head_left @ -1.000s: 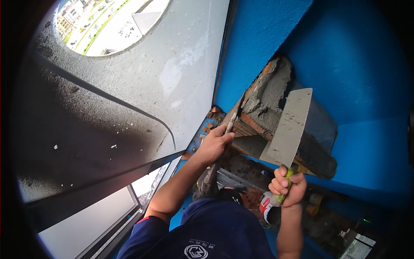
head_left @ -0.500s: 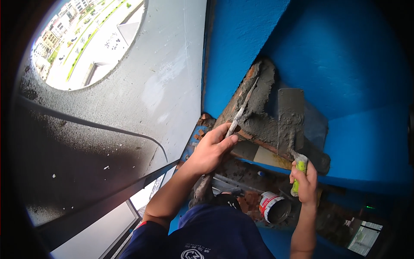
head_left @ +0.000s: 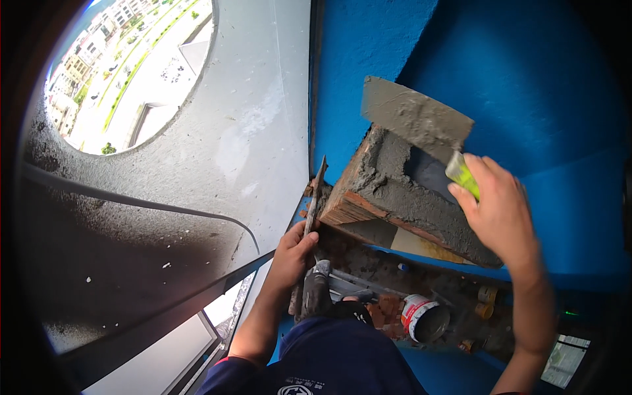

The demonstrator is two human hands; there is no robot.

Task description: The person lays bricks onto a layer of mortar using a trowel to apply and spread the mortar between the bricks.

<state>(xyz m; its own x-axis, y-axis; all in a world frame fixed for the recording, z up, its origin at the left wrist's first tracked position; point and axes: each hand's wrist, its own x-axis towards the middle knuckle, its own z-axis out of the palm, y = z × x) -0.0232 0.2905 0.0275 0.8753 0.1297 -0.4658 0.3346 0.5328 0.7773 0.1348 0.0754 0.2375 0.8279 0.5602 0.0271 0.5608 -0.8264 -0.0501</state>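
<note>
My right hand (head_left: 497, 207) is closed round the yellow-green handle of a trowel (head_left: 415, 117). The trowel's broad flat blade, smeared with grey mortar, hovers over the far corner of a low brick wall (head_left: 349, 197). Wet mortar (head_left: 388, 178) coats the top of the bricks along two arms that meet at a corner. Left of that wall, my left hand (head_left: 291, 258) grips a narrow, pointed, mortar-crusted tool (head_left: 317, 194). It is seen nearly edge-on, so its exact kind cannot be made out. Its tip points up and away, apart from the bricks.
Blue walls (head_left: 526, 118) rise behind and to the right of the brickwork. A grey panel with a round opening (head_left: 250, 112) stands at the left. Below are a red-and-white bucket (head_left: 413, 311), broken bricks (head_left: 387, 313) and yellowish containers (head_left: 486, 301).
My right hand has swung the trowel up and away from the near mortar to the far corner. My left hand has drawn its tool back and left, off the mortar.
</note>
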